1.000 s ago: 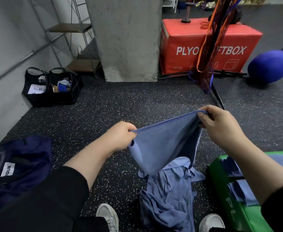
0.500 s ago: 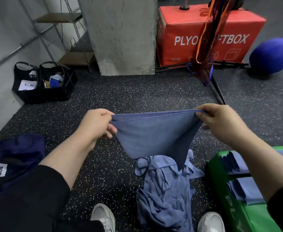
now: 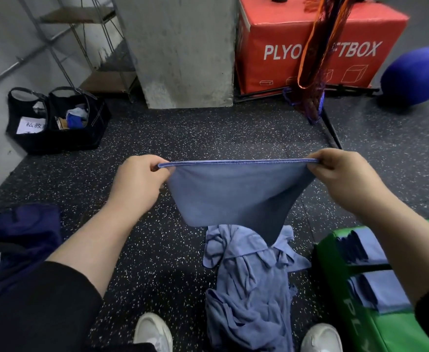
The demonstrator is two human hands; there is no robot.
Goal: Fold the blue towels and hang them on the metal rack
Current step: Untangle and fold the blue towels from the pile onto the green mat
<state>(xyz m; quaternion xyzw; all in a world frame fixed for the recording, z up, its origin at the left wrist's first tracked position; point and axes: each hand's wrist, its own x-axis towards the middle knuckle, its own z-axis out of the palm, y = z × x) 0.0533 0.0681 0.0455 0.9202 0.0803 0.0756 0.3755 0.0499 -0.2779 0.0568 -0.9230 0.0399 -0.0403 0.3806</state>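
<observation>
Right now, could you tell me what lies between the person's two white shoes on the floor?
In the head view, a crumpled pile of blue towels lies on the speckled floor between the left shoe and the right shoe.

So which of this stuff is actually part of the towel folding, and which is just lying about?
Part of the job:
held towel, pinched by left hand and right hand
towel heap
folded towels on green box

Lying about:
red box
blue ball
black bags
</observation>
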